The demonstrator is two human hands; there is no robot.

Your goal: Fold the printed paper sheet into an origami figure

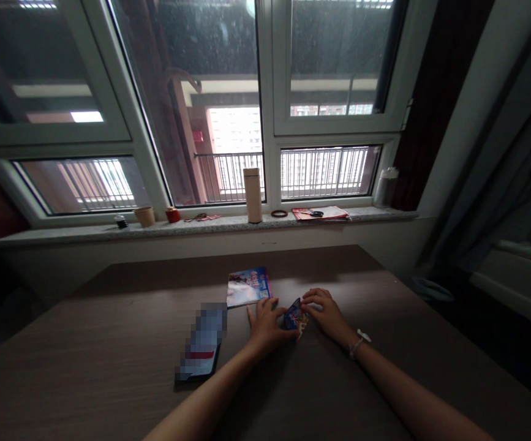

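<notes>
A small folded piece of printed paper [294, 316], blue with a multicoloured patch, is held just above or on the brown table [109, 343]. My left hand [267, 327] grips its left and lower edge between thumb and fingers. My right hand [327, 311] pinches its upper right edge with the fingertips; a bracelet is on that wrist. Just beyond my left hand lies a blue and white printed booklet or stack of sheets [248, 286]. To the left of my left forearm rests a phone [203, 343] with its screen lit and blurred out.
On the stone windowsill [192, 228] stand a beige bottle [253, 196], a tan cup [144, 216], a red spool-like item [172, 214] and a dark ring [278, 214]. Scissors [315, 213] lie on red papers [334, 212]. A clear container [386, 187] stands at the sill's right end.
</notes>
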